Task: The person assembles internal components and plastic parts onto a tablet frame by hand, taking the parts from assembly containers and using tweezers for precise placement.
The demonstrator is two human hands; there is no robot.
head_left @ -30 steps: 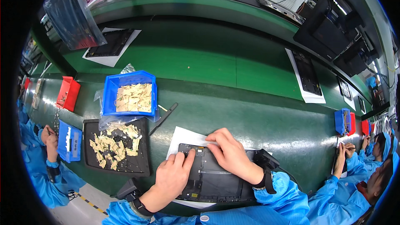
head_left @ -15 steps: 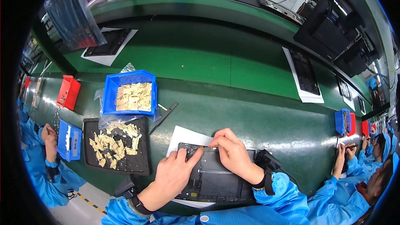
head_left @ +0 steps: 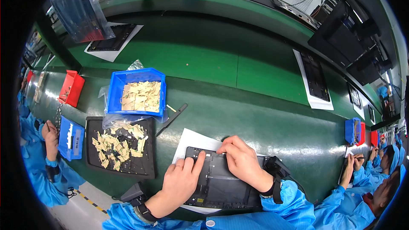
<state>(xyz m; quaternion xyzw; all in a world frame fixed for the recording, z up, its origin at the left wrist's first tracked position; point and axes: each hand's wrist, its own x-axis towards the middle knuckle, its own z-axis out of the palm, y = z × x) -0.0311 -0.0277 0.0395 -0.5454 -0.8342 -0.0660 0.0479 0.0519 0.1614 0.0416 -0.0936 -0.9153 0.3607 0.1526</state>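
A black tablet housing (head_left: 226, 187) with ribs and small fittings lies on a white sheet (head_left: 187, 138) in front of me. My left hand (head_left: 179, 181) rests on its left part, index finger stretched to the upper edge, other fingers partly bent. Over the same edge, a little to the right, my right hand (head_left: 243, 159) has thumb and fingers pinched together. What sits in that pinch, if anything, is too small to make out. Between the two sets of fingertips the housing's upper edge shows small light marks.
Left of the housing are a black tray (head_left: 147, 157) with cream-coloured scraps, a blue bin (head_left: 115, 98) of similar pieces and a black pen-like tool (head_left: 172, 119). A red bin (head_left: 72, 89) stands farther left. Co-workers sit on both sides. More housings (head_left: 315, 76) lie across the bench.
My left index fingertip has shifted slightly left along the housing's upper edge. An orange spot beside it no longer shows. My right hand stays pinched near the same place; the view has shifted slightly.
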